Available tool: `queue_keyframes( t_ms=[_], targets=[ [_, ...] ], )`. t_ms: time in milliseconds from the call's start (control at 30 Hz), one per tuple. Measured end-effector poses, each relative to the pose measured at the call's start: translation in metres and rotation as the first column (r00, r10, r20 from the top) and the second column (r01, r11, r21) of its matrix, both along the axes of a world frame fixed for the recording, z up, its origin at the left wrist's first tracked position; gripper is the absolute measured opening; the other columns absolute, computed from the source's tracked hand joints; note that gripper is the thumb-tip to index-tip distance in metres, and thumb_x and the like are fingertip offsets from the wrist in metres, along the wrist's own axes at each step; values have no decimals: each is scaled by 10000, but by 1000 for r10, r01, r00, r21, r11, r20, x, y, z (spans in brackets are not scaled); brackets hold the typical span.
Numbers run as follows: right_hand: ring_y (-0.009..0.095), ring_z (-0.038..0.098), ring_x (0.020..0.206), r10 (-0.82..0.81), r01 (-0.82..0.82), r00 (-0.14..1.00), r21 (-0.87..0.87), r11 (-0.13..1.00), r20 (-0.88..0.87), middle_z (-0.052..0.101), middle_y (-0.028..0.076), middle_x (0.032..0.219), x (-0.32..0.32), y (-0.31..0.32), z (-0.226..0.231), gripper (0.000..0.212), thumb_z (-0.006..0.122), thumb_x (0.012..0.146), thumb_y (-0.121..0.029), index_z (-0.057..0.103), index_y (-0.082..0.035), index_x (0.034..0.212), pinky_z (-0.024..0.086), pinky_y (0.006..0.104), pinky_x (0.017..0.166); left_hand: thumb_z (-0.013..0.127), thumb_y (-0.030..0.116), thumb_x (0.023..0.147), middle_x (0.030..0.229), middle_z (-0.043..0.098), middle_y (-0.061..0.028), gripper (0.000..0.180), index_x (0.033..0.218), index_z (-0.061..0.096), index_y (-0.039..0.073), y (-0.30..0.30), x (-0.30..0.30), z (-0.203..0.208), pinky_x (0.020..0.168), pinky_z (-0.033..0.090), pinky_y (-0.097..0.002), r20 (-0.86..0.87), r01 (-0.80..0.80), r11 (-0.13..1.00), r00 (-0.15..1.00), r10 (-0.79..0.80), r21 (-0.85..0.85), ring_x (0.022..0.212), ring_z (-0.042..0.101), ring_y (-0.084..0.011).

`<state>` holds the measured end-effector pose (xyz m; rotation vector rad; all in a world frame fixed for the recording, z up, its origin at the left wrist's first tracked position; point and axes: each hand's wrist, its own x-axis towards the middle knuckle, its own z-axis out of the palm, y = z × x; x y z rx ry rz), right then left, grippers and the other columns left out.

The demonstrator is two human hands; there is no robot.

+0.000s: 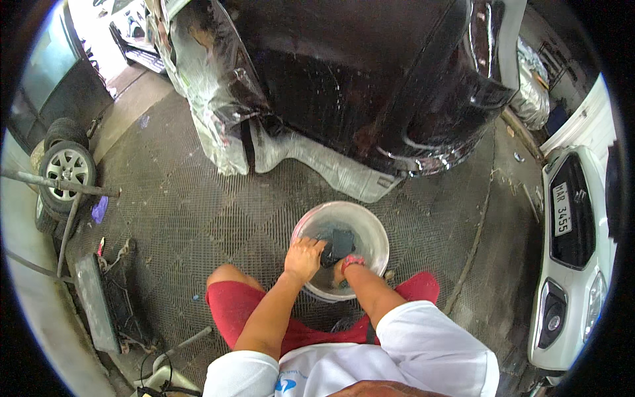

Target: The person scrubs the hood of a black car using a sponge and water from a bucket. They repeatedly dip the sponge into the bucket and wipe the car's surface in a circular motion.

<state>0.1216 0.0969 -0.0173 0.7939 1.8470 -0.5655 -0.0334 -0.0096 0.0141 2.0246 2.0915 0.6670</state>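
Between my knees stands a round whitish bucket (378, 246), with both of my hands reaching into it. A dark, flat, square-edged piece (341, 242) shows inside; its material is unclear. My left hand (306, 257) comes over the bucket's left side, fingers bent and closed at the left edge of that dark piece. Lower in the bucket is my right hand (340, 272), just below the piece, with a red patterned band (352, 261) at the wrist. The right fingers are mostly hidden, so their grip does not show.
Ahead is a dark car body (331, 73), with plastic sheeting (218, 99) on its left and grey masking (324, 165) along its lower edge. Wheels (67, 167) and a metal pole (59, 184) stand left. A white car bumper (562, 264) lies right, on the ribbed floor (165, 218).
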Motion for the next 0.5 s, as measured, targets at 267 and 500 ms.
queue_keyframes(
  t_ms=[267,500],
  targets=[
    [289,491,1490,-703,456,565,-546,703,-432,508,213,1617,32,20,32,1131,855,855,-603,357,16,1660,364,438,1249,635,171,952,1173,767,-101,350,1285,737,135,0,2,6,1066,472,-420,-117,-15,979,993,-9,-204,1168,682,-266],
    [271,459,1509,-943,446,-289,-895,20,-165,442,182,1661,32,-11,103,1093,905,892,-412,281,22,1677,401,438,1207,535,212,1009,1379,734,-24,438,1406,714,158,1,-3,-44,1258,263,-457,-337,3,976,938,-79,-219,1272,643,-198]
  ],
)
